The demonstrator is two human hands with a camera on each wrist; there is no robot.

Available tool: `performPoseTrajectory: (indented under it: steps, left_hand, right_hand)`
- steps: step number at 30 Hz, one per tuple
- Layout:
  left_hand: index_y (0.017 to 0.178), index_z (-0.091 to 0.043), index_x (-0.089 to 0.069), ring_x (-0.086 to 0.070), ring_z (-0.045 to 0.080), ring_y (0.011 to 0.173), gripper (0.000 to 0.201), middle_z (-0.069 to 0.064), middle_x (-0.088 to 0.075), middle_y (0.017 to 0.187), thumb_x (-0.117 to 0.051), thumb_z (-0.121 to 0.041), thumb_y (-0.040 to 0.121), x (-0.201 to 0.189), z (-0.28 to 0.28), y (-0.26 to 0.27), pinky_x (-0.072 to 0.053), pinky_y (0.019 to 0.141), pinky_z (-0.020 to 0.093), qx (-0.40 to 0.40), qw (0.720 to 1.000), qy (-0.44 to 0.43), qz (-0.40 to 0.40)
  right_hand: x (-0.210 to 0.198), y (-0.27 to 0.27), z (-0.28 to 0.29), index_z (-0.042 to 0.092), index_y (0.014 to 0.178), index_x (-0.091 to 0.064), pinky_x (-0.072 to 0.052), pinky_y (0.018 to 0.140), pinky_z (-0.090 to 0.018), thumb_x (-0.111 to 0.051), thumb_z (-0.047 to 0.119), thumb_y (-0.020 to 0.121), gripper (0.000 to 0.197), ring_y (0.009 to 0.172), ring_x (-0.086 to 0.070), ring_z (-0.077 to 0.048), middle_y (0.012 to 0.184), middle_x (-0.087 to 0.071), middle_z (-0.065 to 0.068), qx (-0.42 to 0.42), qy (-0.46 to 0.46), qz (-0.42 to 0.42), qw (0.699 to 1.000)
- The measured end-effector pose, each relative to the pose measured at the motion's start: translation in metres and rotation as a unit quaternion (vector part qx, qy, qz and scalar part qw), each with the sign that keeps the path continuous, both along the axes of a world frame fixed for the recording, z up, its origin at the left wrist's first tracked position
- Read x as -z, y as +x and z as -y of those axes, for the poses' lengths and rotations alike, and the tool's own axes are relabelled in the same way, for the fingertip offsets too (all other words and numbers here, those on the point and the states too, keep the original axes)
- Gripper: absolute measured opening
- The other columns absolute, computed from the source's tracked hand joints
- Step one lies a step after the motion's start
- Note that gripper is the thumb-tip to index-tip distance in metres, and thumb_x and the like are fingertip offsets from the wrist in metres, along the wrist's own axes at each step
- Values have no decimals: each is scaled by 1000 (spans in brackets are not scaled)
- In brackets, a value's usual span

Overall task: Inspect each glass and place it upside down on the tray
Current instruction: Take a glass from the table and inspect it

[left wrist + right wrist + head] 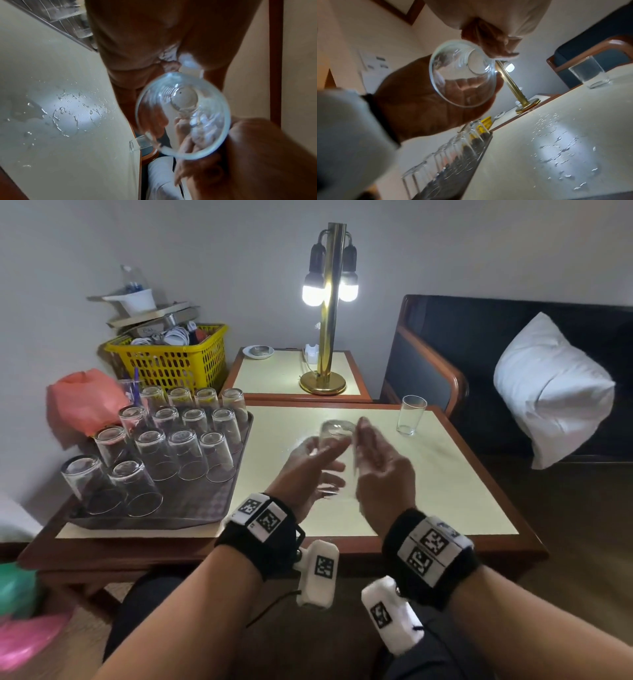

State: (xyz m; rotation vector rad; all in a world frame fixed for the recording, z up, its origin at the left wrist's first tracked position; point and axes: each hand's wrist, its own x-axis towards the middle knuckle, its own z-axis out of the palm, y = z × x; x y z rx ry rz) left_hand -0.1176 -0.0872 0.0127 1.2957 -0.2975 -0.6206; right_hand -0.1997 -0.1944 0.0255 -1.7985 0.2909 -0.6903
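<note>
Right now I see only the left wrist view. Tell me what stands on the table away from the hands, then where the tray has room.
Observer: One upright glass stands alone near the far right corner of the table, clear of both hands.
Operator: Now the tray.
Observer: The tray sits at the table's left end. Inverted glasses fill it in rows from the back, and bare tray floor shows at its near right part.
</note>
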Motion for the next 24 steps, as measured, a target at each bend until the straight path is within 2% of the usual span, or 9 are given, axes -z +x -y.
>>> performPoseTrajectory:
  steps: [3,7,9,11,13,15,17,20,24]
  left_hand:
    - [127,-21,-56,-67,37,112,59,20,-65,125,-60,-67,91,-1,0,5,-55,96,52,-29,998,-2,-48]
    - [129,-16,-57,-71,28,89,67,19,-69,113,-71,-59,80,2,2,1,-56,73,36,15,1000,22,-14]
    - [122,-20,-59,-69,23,90,66,13,-66,111,-70,-67,78,-1,1,3,-56,76,37,-36,999,2,-4]
    - [121,-22,-57,-69,33,104,61,18,-66,120,-60,-73,88,-1,-1,5,-57,89,48,-37,999,6,-39]
    - [129,-17,-54,-71,35,101,61,23,-68,121,-59,-65,93,2,-1,1,-57,83,44,13,998,26,-49]
    - [132,-15,-55,-71,30,91,70,22,-68,118,-69,-62,82,5,1,1,-55,74,37,14,999,28,-15]
    - [125,-18,-58,-68,27,95,67,17,-66,117,-68,-66,79,1,0,4,-56,77,38,-44,999,9,2]
    - [121,-19,-59,-69,38,107,53,23,-68,121,-50,-66,98,-1,-2,6,-56,94,50,-31,997,1,-65]
    - [120,-17,-60,-69,26,82,60,15,-68,111,-73,-62,83,1,1,2,-56,76,39,-53,998,13,9]
  right_hand:
    - [10,-8,-8,24,147,-50,-40,104,-8,-54,30,104,44,119,-45,24,143,-51,21,-39,-45,-10,998]
    - [2,3,7,24,146,-52,-45,111,-27,-55,29,104,43,131,-50,5,144,-55,16,20,21,-6,1000]
    - [4,-5,-4,24,147,-49,-43,108,-18,-54,29,104,44,128,-47,11,143,-50,21,-18,-20,-10,1000]
    - [7,-9,-10,25,147,-50,-42,102,-8,-52,33,104,43,118,-48,21,141,-51,21,-39,-39,-17,998]
    - [4,-1,0,24,145,-53,-45,105,-15,-53,33,104,42,119,-52,16,142,-57,15,-1,-13,-12,1000]
    - [0,4,5,22,146,-53,-46,110,-26,-55,28,104,42,128,-51,7,143,-57,13,16,20,-5,1000]
    - [3,-2,-5,22,147,-51,-44,108,-18,-54,29,104,43,126,-49,14,143,-54,17,-20,-5,-8,1000]
    - [7,-4,-6,24,146,-52,-41,102,-7,-54,35,104,44,121,-47,19,143,-54,18,-32,-24,-21,999]
    - [-1,3,1,23,146,-51,-45,111,-26,-55,27,104,43,132,-50,1,145,-54,13,8,10,-8,1000]
